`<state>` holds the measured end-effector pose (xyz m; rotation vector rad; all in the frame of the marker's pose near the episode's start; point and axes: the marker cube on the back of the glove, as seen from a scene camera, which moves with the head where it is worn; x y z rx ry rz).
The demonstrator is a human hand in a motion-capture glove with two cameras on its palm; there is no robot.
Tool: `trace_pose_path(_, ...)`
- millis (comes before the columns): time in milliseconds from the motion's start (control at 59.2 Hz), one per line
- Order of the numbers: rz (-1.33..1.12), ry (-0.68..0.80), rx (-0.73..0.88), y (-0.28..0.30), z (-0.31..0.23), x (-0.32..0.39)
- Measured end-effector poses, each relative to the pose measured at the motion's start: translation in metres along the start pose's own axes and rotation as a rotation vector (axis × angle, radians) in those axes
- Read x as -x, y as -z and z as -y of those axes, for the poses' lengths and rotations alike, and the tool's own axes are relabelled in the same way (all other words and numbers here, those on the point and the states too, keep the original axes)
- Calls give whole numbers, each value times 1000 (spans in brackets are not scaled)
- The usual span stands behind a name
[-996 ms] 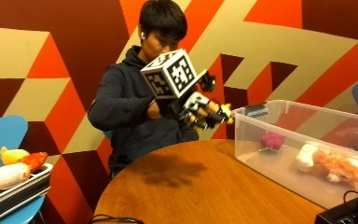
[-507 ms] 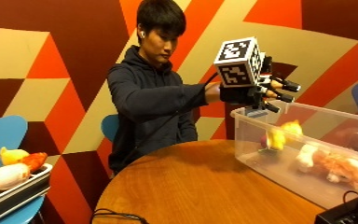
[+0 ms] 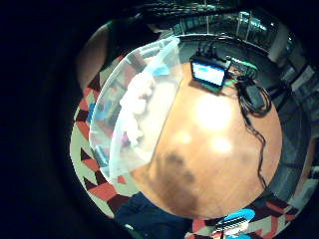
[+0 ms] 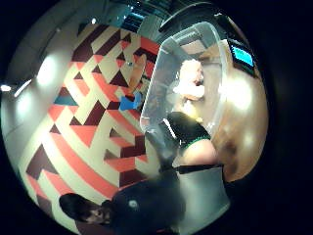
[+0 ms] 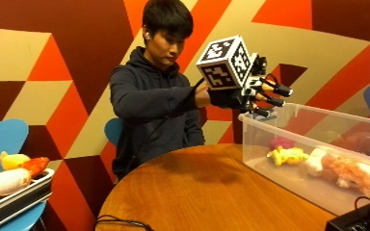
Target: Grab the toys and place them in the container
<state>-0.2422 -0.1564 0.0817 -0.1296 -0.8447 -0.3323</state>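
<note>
While the toys (image 5: 329,163) are lying inside the clear container (image 5: 262,132) on the round table (image 5: 198,197), the gloved right hand (image 5: 249,96) is hovering just above the container's near end, fingers spread and holding nothing; more toys are sitting in a tray (image 5: 12,199) well off behind it.

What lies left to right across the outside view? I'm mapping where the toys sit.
Tray of toys on the blue chair → person's torso → gloved right hand → yellow toy in the clear container → orange-and-white plush toy.
</note>
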Motion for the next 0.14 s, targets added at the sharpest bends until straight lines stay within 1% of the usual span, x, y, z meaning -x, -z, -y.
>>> trace_pose_path(135, -19, -2, -7, 10, -13, -8)
